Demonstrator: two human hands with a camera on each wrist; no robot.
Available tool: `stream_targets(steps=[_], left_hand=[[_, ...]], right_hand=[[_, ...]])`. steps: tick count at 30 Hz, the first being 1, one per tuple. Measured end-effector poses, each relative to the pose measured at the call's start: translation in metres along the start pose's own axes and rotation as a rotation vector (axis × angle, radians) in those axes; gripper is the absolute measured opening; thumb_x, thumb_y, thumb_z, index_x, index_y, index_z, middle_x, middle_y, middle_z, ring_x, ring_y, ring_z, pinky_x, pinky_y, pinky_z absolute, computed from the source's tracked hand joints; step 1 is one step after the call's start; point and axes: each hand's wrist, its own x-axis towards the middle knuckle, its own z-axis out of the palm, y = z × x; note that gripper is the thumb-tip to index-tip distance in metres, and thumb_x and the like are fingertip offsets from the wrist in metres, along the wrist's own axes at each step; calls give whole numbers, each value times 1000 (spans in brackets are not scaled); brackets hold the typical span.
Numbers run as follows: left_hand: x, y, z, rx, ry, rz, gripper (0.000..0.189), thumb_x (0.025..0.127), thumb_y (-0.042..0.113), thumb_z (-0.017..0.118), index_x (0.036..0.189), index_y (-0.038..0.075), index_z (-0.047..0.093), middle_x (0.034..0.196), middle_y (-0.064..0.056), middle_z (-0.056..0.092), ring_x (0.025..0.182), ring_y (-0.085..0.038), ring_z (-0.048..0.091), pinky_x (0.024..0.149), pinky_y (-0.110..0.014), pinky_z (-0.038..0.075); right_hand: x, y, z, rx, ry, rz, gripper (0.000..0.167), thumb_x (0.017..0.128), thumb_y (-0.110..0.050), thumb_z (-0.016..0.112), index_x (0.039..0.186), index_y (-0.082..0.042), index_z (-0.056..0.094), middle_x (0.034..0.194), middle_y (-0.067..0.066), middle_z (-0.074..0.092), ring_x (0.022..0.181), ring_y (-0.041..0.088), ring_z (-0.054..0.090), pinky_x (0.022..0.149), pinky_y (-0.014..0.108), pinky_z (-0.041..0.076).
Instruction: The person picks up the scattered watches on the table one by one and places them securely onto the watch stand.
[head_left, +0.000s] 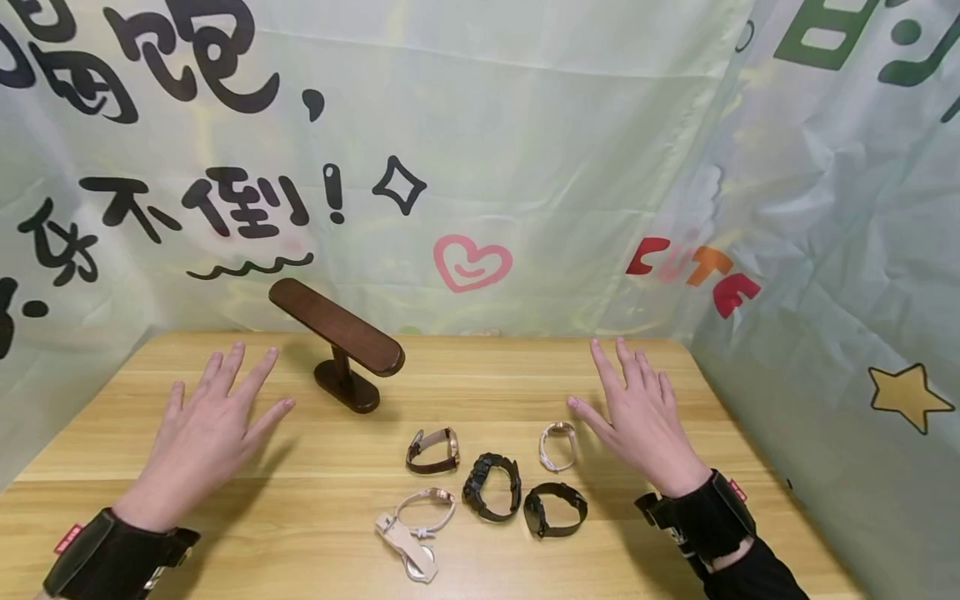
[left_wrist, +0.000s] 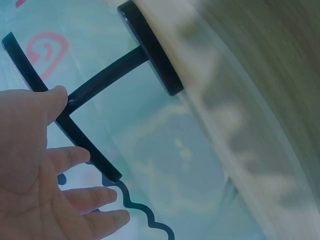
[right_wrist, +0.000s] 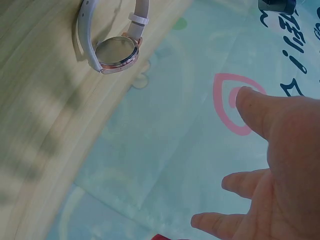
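Note:
My left hand (head_left: 206,433) hovers over the left of the table with its fingers spread, holding nothing. Just right of it stands a dark brown wooden watch stand (head_left: 341,329) with a long padded-looking bar on a post and base. My right hand (head_left: 645,417) is spread above the right side, also holding nothing. Nearest to it is a white-strapped watch (head_left: 557,447), whose round face shows in the right wrist view. Left of that lie a brown-strapped watch (head_left: 432,451), a chunky black watch (head_left: 492,487), a black round watch (head_left: 556,509) and a thin pale watch (head_left: 426,512).
A pale strap-like piece with a round disc (head_left: 407,546) lies by the thin pale watch at the front. The wooden table (head_left: 300,550) ends against a printed cloth backdrop (head_left: 570,167), with another cloth wall (head_left: 825,333) along the right. Both wrists wear black bands.

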Motion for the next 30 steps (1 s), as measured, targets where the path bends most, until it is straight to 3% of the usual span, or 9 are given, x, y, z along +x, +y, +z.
stream_targets(steps=[6,11,17,20,26,30], left_hand=[[-1,1,-2,-7,1,1,80,109,59,51,174,25,18,176,-31,11,157,-62,19,116,-91,7],[7,-3,-13,4,48,29,81,107,56,60,171,18,28,169,-37,26,149,-63,33,110,-92,22],[36,-19,-33,-35,57,56,82,105,47,67,168,8,32,157,-41,42,130,-68,49,98,-88,41],[52,-27,-39,-73,39,63,79,105,41,69,167,5,34,153,-41,47,130,-65,49,101,-85,42],[86,-37,-45,-136,97,124,67,100,19,76,155,-4,47,141,-41,57,119,-60,61,97,-77,49],[106,-39,-47,-174,72,118,62,100,14,75,152,-7,48,139,-41,58,116,-60,63,96,-75,51]], right_hand=[[-4,-3,-2,-5,5,-1,90,105,-51,65,173,-12,19,173,35,18,157,62,21,120,88,18],[-3,-20,-8,-14,14,-44,88,105,-52,65,172,-12,24,172,33,27,156,58,28,121,86,20],[13,-57,-8,35,4,-169,86,103,-52,67,168,-9,31,161,27,50,147,48,49,122,77,34],[21,-76,-4,83,6,-217,83,102,-51,70,166,-10,36,156,23,57,143,42,56,120,70,43],[41,-112,5,231,-8,-301,74,101,-46,74,160,-8,49,151,17,64,131,31,68,109,54,58],[54,-135,10,290,-30,-324,67,101,-42,76,155,-8,56,136,12,74,121,26,73,100,46,63]])
